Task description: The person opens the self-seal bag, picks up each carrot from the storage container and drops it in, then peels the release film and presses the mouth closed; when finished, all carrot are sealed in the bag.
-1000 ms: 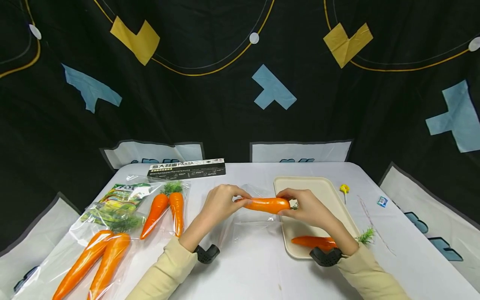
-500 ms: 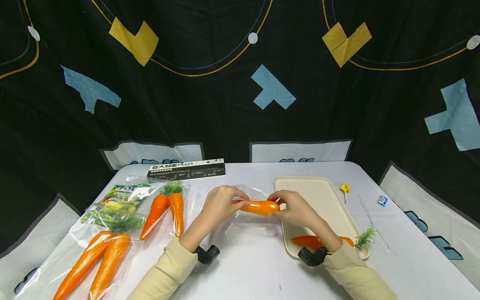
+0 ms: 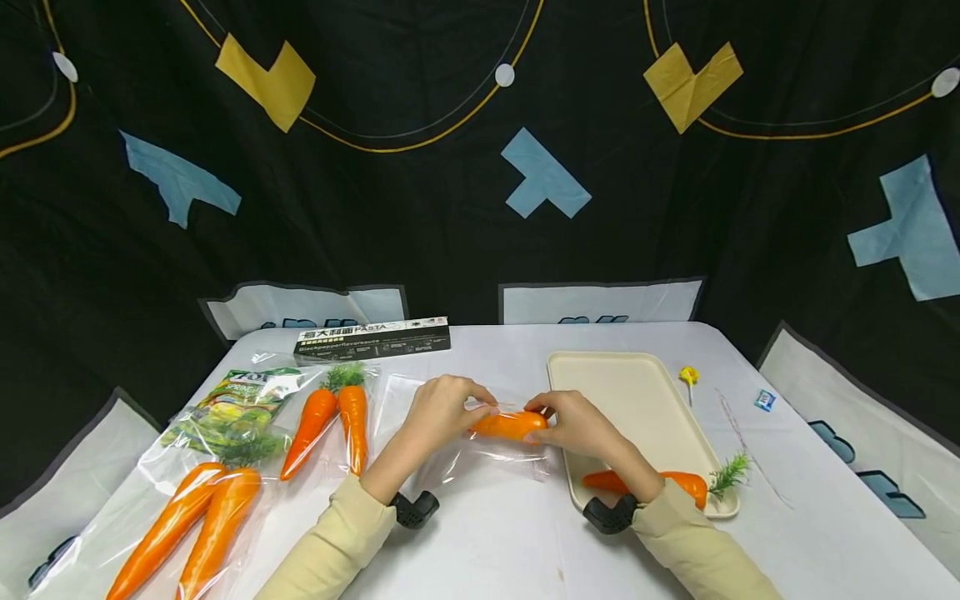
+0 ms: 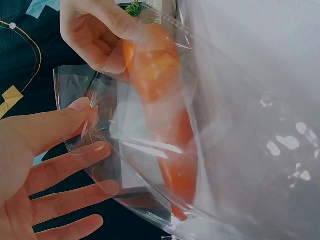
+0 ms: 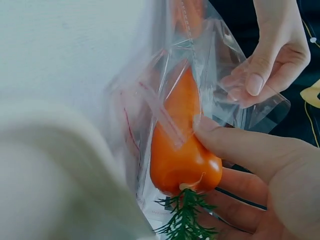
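An orange carrot with a green leafy top lies mostly inside a clear plastic bag. My left hand pinches the bag's edge between thumb and forefinger; its other fingers are spread in the left wrist view. At the carrot's thick, leafy end, my right hand holds it with the thumb on top and fingers beneath. The right wrist view has the leafy top outside the bag, the tip pointing inward. Another carrot rests in the beige tray, partly hidden by my right forearm.
On the left, clear bags hold several carrots and a green vegetable packet. A black pasta box stands at the back. Right of the tray lie a yellow lollipop-like item and a small blue packet.
My right hand has moved left, pushing the carrot deeper into the bag. My left hand has stayed nearly in place. More of the carrot in the tray shows.
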`<state>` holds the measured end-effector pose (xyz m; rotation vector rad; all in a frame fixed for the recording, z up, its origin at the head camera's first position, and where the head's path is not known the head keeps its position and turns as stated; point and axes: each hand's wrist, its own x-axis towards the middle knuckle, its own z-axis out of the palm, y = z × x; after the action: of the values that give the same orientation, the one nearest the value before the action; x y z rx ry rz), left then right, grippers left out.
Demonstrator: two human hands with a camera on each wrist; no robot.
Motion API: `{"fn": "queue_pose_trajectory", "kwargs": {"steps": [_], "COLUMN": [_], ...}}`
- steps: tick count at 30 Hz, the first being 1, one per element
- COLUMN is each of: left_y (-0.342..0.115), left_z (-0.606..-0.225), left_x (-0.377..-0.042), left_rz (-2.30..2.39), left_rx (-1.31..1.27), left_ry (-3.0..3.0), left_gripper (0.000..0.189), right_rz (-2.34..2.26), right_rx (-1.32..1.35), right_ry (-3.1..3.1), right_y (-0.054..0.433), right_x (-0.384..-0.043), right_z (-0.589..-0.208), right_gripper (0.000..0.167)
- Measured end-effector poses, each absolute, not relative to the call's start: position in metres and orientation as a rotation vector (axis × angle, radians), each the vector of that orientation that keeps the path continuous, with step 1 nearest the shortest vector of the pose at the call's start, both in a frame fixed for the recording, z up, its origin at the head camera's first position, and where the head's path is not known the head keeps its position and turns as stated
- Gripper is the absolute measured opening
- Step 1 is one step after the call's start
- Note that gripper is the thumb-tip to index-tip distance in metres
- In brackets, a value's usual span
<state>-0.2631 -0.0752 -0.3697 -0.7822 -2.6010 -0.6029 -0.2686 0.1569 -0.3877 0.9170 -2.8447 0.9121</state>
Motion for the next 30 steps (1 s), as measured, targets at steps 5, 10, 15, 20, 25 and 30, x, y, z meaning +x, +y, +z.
{"fn": "queue_pose_trajectory", "kwargs": {"steps": [5,10,15,20,25,30], "left_y": [-0.075,-0.076,-0.077,-0.077,-0.078,-0.079], "left_z": [-0.370,-0.369,-0.366,-0.365,-0.365,-0.365], "left_x": [-0.263,-0.262,-0.261,-0.262,-0.263,-0.263], "left_rz": [-0.614,-0.599,-0.604,-0.624,-0.619,-0.613], "left_rx": [-0.794,-0.773,-0.766,-0.757,-0.752,-0.749], "left_ry": [-2.611,-2.623,-2.628,-2.634,-2.635,-2.635], "left_gripper": [0.005,0.005,0.005,0.006,0.005,0.005], "right_rz": [0.906,0.895,0.865,0.832,0.789,0.731], "right_rx": [0.903,0.935,1.001,1.027,1.026,1.034], "right_ry": [-2.899,-2.928,-2.949,-2.982,-3.016,-3.016], "right_y": [0.157,0.163,0.174,0.187,0.199,0.206], "right_x": [-0.269,-0.269,-0.269,-0.269,-0.269,-0.271], "right_z": [-0.390,-0.388,-0.380,-0.371,-0.365,-0.365], "right_gripper": [0.036,0.038,0.038,0.040,0.038,0.031]}}
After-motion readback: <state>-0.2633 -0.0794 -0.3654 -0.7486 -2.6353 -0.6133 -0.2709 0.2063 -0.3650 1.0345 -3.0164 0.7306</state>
